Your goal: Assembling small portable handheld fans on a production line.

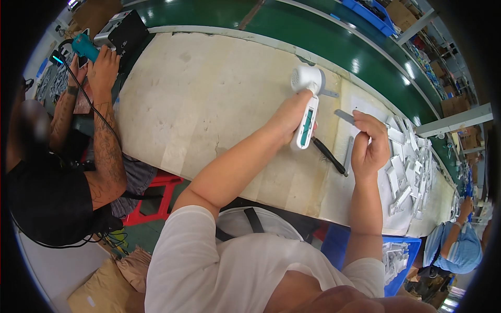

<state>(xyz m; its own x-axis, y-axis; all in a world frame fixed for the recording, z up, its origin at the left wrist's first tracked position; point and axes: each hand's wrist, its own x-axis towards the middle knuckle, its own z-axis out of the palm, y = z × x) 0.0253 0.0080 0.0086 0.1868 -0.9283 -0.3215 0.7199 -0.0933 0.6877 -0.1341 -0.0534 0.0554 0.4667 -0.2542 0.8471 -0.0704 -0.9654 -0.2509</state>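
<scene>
My left hand (290, 119) is closed around a white handheld device (309, 125) with a round, vented head, like a small handheld fan. Its handle is open in front, and a green circuit board shows inside. To the right, my right hand (371, 143) pinches a thin flat grey strip (345, 116) between thumb and fingers, apart from the device. On the table beneath lies a slim tool with a black handle (329, 156); its tip is hidden. Another grey strip (349, 151) rests beside it, and a third strip (331, 93) shows just past the device's head.
Many white plastic parts (401, 175) lie heaped on the right of the worktable (219, 99). A blue bin (415, 250) with white pieces stands below. Behind the table runs a green conveyor (209, 15). At left, a co-worker handles a teal power tool (83, 48); a red stool (162, 198) stands near.
</scene>
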